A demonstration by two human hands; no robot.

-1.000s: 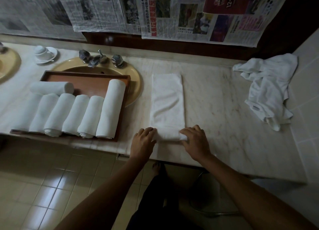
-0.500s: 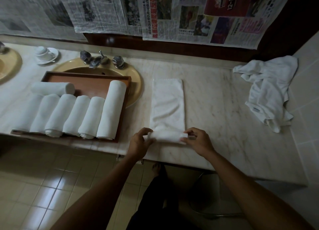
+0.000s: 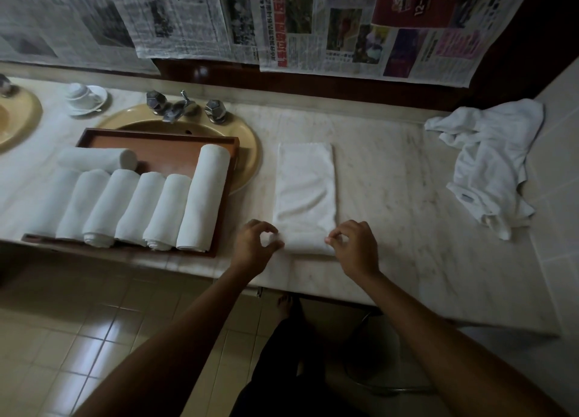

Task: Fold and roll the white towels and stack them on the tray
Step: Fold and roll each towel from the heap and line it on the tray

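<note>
Towel roll thicker than before; left hand, right hand pinching ends.

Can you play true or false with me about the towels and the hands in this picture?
1. Both hands pinch the near end of the folded towel. True: the left hand and the right hand each grip one end of the small roll just started there.
2. The wooden tray holds only two rolled towels. False: seven rolled towels lie on it, six side by side and one across behind them.
3. A crumpled towel lies at the right end of the counter. True.
4. The tray sits on the floor. False: it rests on the counter, partly over the yellow sink.
5. The cup and saucer stand on the tray. False: they stand on the counter behind it.
</note>
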